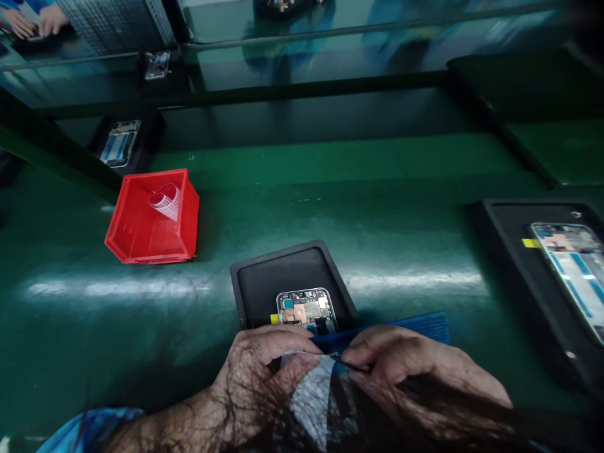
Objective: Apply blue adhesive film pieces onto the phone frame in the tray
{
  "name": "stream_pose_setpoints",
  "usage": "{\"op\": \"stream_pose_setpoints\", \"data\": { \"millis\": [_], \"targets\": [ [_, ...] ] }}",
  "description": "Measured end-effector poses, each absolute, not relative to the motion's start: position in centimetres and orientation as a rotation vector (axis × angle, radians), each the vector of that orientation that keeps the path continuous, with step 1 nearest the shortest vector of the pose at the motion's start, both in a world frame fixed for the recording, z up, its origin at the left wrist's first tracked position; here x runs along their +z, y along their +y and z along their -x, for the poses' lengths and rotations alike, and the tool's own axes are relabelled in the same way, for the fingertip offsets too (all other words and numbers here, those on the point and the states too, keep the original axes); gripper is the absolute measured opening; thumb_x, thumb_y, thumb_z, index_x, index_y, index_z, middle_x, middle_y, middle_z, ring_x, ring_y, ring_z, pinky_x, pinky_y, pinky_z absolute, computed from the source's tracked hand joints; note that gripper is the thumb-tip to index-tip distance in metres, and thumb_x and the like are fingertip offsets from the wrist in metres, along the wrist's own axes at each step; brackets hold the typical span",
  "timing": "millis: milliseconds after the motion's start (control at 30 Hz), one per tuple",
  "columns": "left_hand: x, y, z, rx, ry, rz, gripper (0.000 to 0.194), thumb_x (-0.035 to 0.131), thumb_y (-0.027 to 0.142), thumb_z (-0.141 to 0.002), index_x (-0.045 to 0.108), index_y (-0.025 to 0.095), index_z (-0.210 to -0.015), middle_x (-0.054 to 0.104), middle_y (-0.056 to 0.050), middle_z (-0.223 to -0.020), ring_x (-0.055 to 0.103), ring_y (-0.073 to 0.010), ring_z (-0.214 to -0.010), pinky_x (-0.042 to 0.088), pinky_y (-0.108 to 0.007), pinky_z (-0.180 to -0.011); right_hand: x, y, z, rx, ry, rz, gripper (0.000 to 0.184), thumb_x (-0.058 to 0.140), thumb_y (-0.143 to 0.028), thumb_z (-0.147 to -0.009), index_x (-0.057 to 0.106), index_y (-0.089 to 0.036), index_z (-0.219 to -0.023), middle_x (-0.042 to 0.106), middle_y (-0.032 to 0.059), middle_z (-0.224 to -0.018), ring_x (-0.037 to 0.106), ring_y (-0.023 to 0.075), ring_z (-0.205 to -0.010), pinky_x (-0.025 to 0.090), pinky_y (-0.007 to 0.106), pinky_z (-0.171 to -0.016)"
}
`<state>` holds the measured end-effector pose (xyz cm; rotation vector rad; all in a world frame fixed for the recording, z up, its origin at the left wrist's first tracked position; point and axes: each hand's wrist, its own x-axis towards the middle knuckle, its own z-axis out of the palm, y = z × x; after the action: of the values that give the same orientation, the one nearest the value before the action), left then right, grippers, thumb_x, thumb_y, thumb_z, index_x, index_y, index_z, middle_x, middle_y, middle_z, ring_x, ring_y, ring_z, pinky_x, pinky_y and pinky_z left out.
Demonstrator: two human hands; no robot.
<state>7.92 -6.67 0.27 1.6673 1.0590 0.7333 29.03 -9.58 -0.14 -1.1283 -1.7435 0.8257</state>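
My left hand (264, 362) is closed in a pinch on a pale, translucent sheet (311, 399) that hangs below the fingers. Facing it, my right hand (415, 362) pinches a small, thin dark piece (346, 363) at the sheet's upper edge; its exact kind is unclear. Just beyond both hands lies an opened phone (306, 307) with its circuit board showing and a yellow tab on its left side. It rests in a black tray (245, 283), its lower part hidden by my hands. A blue ribbed strip (427, 324) shows behind my right hand. Dark hair strands cross the lower view.
A red bin (141, 242) holding a curled perforated white sheet (167, 201) stands at left on the green table (283, 207). Another black tray with an opened phone (573, 270) is at right. More phones lie beyond a green post (56, 148). Another person's hands (35, 25) work at upper left.
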Motion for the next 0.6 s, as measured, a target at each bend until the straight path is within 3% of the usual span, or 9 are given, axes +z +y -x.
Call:
{"op": "stream_pose_setpoints", "data": {
  "millis": [100,233,400,600],
  "targets": [
    [0.4,-6.6,-8.1,0.718,1.015,-1.666,0.009,0.061,0.016,-0.079,0.066,0.023,-0.079,0.070,0.003,-0.077,0.068,-0.0120,-0.068,0.052,-0.012,-0.069,0.1,-9.6,-28.7,0.986,-1.497,1.152,0.019,0.067,-0.037,-0.097,0.066,-0.030,-0.079,0.077,0.0004,-0.074,0.076,0.0187,-0.065,0.067,0.024,-0.059],
    [0.5,-6.5,-8.3,0.620,0.980,-1.703,0.010,0.058,0.018,-0.083,0.064,0.023,-0.077,0.067,0.005,-0.073,0.065,-0.0092,-0.063,0.050,-0.010,-0.063,0.4,-9.4,-29.0,1.043,-1.359,1.251,0.015,0.080,-0.022,-0.084,0.069,-0.030,-0.077,0.081,-0.0020,-0.079,0.077,0.0171,-0.070,0.067,0.022,-0.065],
    [0.1,-6.9,-8.3,0.595,0.918,-1.797,0.010,0.055,0.017,-0.085,0.061,0.023,-0.080,0.066,0.004,-0.081,0.065,-0.0076,-0.070,0.048,-0.008,-0.071,0.8,-6.2,-29.3,1.106,-1.240,1.443,0.019,0.090,-0.034,-0.072,0.071,-0.030,-0.069,0.082,-0.0023,-0.075,0.079,0.0173,-0.068,0.065,0.020,-0.061],
    [-0.4,-7.1,-8.2,0.605,0.921,-1.915,0.009,0.056,0.019,-0.085,0.059,0.025,-0.080,0.066,0.005,-0.076,0.065,-0.0079,-0.068,0.048,-0.006,-0.068,-0.8,-3.3,-28.5,1.206,-1.195,1.520,0.018,0.086,-0.033,-0.068,0.070,-0.026,-0.064,0.081,0.0009,-0.070,0.076,0.0188,-0.065,0.059,0.024,-0.058]
  ]
}}
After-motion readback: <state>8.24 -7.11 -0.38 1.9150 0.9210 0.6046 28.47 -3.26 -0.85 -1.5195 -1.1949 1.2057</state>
